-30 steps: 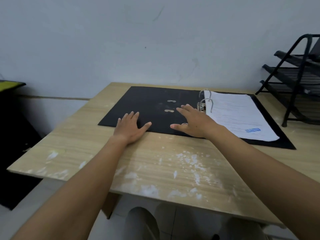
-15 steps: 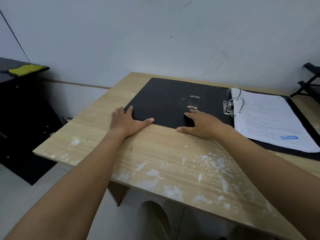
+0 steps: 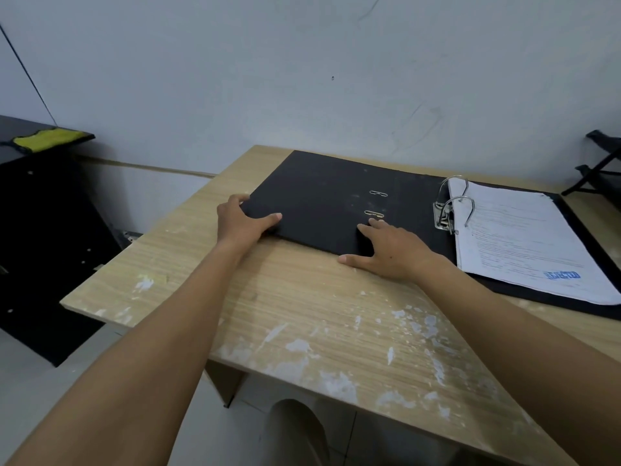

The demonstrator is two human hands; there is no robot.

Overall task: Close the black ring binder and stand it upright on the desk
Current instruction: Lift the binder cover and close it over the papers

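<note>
The black ring binder (image 3: 322,196) lies open and flat on the wooden desk (image 3: 302,314). Its left cover is bare; the metal rings (image 3: 452,210) and a stack of printed papers (image 3: 524,240) sit on the right half. My left hand (image 3: 240,222) grips the near-left corner of the left cover, thumb on top and fingers curled around the edge. My right hand (image 3: 386,252) rests flat at the cover's near edge, fingers spread on the black board, thumb on the desk.
The desk has white paint smears near its front edge. A black wire rack (image 3: 601,163) stands at the far right. A dark cabinet (image 3: 40,230) with a yellow cloth (image 3: 47,137) on top is at the left. The wall runs right behind the desk.
My left hand slid from lying flat by the cover's edge to curling around its near-left corner. My right hand stays at the near edge. The view shifted left.
</note>
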